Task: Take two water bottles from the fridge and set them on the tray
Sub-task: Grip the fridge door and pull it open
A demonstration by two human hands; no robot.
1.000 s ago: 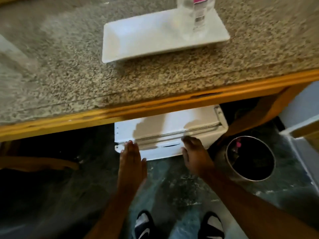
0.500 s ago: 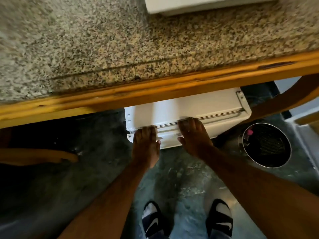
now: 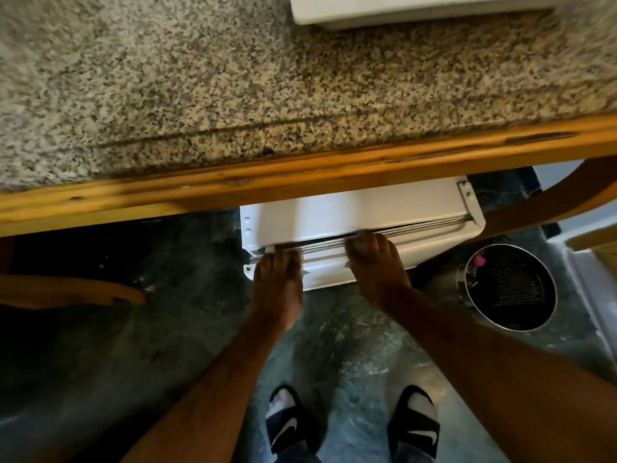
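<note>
A small white fridge [image 3: 360,207] stands under the counter, seen from above. Its door [image 3: 434,243] faces me, with a dark seam along its top. My left hand [image 3: 278,284] is at the door's top left, fingertips curled into the seam. My right hand [image 3: 377,269] grips the same top edge near the middle. Only the near rim of the white tray [image 3: 417,13] shows, on the counter at the top of the view. No water bottle is in view.
The speckled granite counter [image 3: 217,88] with its wooden front edge [image 3: 300,177] overhangs the fridge. A round metal bin [image 3: 510,289] stands on the floor to the right of the fridge. My feet in black slides [image 3: 350,426] are on the dark floor.
My view has tilted down, so the tray and the bottle on it slid out of the top of the frame. Both hands reached forward and took hold of the fridge door's top edge.
</note>
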